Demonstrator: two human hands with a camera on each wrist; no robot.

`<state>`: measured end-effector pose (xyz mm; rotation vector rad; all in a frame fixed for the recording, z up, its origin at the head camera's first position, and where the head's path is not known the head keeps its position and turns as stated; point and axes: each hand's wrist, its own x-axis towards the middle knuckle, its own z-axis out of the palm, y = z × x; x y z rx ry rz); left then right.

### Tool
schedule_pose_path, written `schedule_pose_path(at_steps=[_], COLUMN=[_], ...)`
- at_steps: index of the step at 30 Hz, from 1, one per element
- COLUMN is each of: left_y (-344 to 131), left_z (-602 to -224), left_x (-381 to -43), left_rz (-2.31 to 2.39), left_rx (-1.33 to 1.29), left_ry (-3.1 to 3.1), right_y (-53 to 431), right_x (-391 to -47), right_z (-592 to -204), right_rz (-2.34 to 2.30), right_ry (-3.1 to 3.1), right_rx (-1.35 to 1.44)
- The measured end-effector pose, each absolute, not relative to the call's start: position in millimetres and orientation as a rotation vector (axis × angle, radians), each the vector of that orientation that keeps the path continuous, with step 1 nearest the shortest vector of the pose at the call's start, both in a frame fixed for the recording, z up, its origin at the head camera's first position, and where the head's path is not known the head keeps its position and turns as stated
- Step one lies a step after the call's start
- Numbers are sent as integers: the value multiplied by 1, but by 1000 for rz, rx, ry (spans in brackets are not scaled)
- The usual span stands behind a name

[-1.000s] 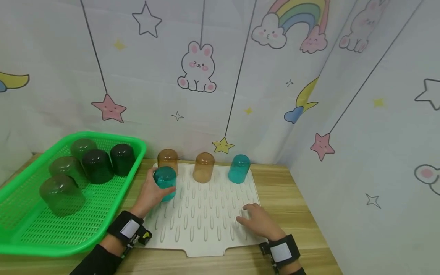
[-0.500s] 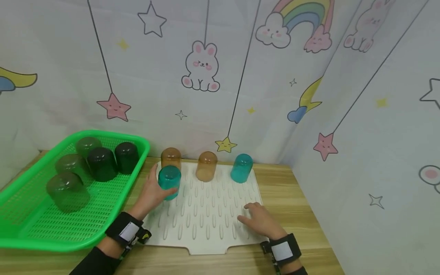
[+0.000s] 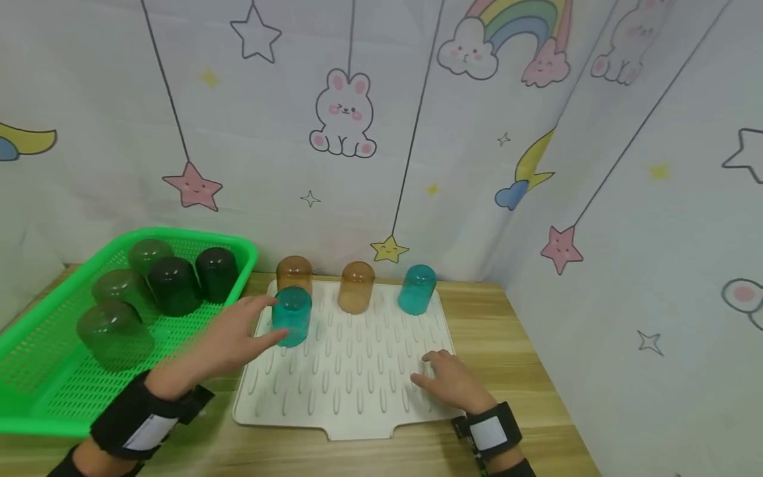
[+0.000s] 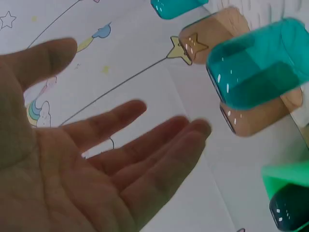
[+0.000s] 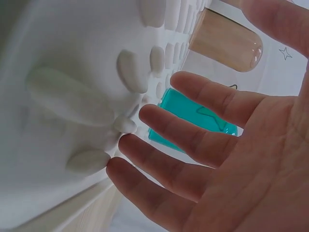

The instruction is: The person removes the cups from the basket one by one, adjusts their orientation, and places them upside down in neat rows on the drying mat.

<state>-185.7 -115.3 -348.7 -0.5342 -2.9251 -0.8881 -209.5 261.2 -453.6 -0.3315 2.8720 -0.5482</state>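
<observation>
Nearest, two black wrist straps circle the person's two forearms, one strap point(image 3: 136, 421) on the left and one point(image 3: 495, 430) on the right, above a wood-grained table point(image 3: 507, 371). Beyond them are the two hands: the left hand point(image 3: 229, 334) has its fingers and thumb spread apart with nothing between them, just beside the front teal cup point(image 3: 292, 318); the right hand point(image 3: 451, 379) also has its fingers apart and holds nothing, low over the right part of a white ridged mat point(image 3: 352, 391), though whether its fingertips touch the ridges cannot be told. One mat lies there, its single tab toward the person, and it bears four cups, two teal and two amber, all with the rounded end up. The front teal cup stands at the left of the mat, partly hiding the first amber cup point(image 3: 295, 268) behind it; the second amber cup point(image 3: 356, 288) stands midway along the back, and the other teal cup point(image 3: 417, 290) at the back right. To the left, one green basket point(image 3: 179, 232) contains five cups: three olive cups point(image 3: 114, 336) and two dark cups point(image 3: 175, 286). Farthest back hangs a white backdrop point(image 3: 262, 132) printed with one rainbow point(image 3: 524, 26) and two pink stars point(image 3: 193, 187).
</observation>
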Motion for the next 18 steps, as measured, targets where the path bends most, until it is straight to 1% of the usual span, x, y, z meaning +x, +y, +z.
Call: schedule_pose_path(at_steps=[3,5,7,13,18], left_y=[-138,-153,-168,-220,-259], left_z=[-340,-336,-334,-330,-334], left_x=[-190,-193,-198,-214,-230], left_rz=[-798,-703,-604,-502,-370], left_rx=[-645,-667,-675,-680,-655], left_ry=[-3031,-3130,-3206,-3285,-3316], right_y=[261,263,264,265,265], right_x=[-209,-209,-209,-209,-206], right_z=[-453,-454,-455,-457,-458], right_rz=[-549,-542,-534,-546,-554], right_ry=[2866,2866,2867,2864,2852], right_rx=[-325,-311,-306,-314,-310])
